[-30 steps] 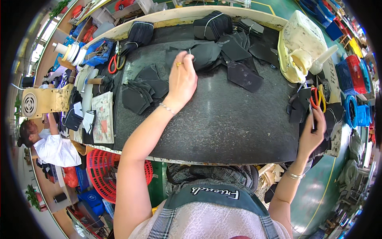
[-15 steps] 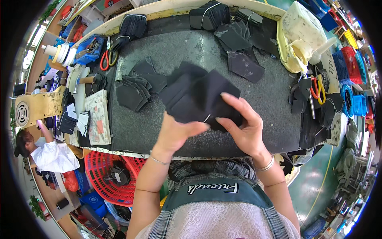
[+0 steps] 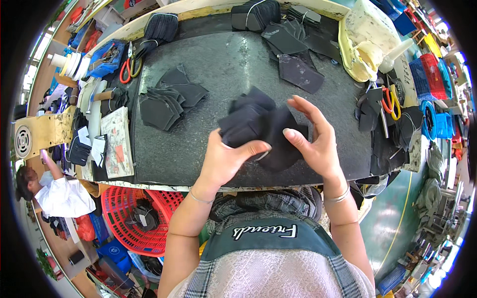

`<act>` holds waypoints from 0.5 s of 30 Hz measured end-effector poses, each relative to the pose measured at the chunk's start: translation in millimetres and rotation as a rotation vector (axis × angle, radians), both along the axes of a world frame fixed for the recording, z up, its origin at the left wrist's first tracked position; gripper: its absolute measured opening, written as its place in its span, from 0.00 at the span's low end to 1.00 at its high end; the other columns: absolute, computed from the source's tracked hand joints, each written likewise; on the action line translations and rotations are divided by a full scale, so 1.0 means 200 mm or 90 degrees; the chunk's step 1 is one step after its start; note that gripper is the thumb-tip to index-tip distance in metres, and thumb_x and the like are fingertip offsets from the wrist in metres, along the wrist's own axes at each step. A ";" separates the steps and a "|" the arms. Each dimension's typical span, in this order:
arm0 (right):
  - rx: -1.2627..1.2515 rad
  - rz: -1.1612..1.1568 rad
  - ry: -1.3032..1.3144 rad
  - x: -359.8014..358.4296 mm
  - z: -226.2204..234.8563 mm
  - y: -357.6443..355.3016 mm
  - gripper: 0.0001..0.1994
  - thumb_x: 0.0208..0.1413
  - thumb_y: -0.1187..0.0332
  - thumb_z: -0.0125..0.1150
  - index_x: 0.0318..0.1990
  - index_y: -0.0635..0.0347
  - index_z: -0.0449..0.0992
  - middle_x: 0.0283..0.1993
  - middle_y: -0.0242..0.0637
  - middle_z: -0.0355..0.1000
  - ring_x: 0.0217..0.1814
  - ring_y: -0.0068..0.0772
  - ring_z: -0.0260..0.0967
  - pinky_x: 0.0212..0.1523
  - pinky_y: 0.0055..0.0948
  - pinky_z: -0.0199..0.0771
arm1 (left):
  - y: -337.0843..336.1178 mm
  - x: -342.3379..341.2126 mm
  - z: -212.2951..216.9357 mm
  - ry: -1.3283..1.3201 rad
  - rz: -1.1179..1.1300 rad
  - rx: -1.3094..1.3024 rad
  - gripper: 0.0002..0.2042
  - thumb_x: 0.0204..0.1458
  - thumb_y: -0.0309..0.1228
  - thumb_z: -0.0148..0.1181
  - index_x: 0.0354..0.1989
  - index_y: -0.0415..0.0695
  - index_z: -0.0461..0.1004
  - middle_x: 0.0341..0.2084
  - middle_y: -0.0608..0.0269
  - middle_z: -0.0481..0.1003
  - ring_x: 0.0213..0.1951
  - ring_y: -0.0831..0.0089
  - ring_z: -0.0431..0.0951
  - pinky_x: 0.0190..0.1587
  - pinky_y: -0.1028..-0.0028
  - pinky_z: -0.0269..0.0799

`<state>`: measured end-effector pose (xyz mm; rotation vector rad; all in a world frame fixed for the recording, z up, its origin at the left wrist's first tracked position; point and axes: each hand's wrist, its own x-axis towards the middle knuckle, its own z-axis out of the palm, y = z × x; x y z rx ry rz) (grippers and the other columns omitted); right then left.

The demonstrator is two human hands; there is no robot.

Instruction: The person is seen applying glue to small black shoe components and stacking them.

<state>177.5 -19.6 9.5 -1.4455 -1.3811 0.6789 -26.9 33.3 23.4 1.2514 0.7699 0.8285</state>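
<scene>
In front of me, above the black work surface (image 3: 184, 159), is a fanned bundle of dark cut pieces (image 3: 247, 121), perhaps fabric or leather. My left hand (image 3: 222, 158) is closed on its near left edge, thumb on top. A thin white strip shows beside that thumb. My right hand (image 3: 322, 146) has its thumb and fingers spread at the bundle's right side. The right part of the bundle is blurred, and whether the right fingertips touch it is hard to tell. Farther left lies a loose fanned pile of similar pieces (image 3: 161, 107).
Tied stacks of dark pieces (image 3: 256, 16) line the back edge, with loose pieces (image 3: 300, 73) beside them. A crusted white container (image 3: 370, 30) stands back right. Scissors lie left (image 3: 130, 69) and right (image 3: 391, 103). A red basket (image 3: 112, 218) sits below the table's left edge; a person (image 3: 64, 193) is beyond.
My right hand has opened and shifted slightly right, away from its pinch on the pieces. The bundle has spread and turned in my left hand, and the view has shifted a little.
</scene>
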 end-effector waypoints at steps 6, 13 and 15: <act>0.328 0.011 -0.227 0.05 0.03 -0.05 0.12 0.53 0.79 0.64 0.45 0.63 0.73 0.39 0.36 0.78 0.41 0.22 0.75 0.51 0.31 0.73 | -0.01 0.06 -0.08 -0.062 -0.050 -0.184 0.16 0.47 0.21 0.69 0.45 0.36 0.76 0.40 0.65 0.79 0.42 0.75 0.77 0.48 0.74 0.73; 0.019 -0.410 0.331 0.37 0.07 -0.34 0.07 0.64 0.67 0.57 0.37 0.61 0.72 0.21 0.22 0.65 0.15 0.11 0.57 0.13 0.16 0.56 | 0.01 0.03 -0.15 -0.116 0.070 -0.202 0.15 0.53 0.24 0.65 0.49 0.38 0.74 0.44 0.64 0.77 0.46 0.72 0.76 0.52 0.71 0.71; 0.062 -0.537 0.266 0.55 -0.01 -0.46 0.07 0.64 0.65 0.58 0.38 0.59 0.73 0.23 0.24 0.67 0.13 0.13 0.56 0.10 0.18 0.55 | 0.01 0.01 -0.15 -0.106 0.027 -0.189 0.17 0.54 0.24 0.63 0.52 0.39 0.72 0.46 0.63 0.76 0.48 0.71 0.76 0.54 0.70 0.71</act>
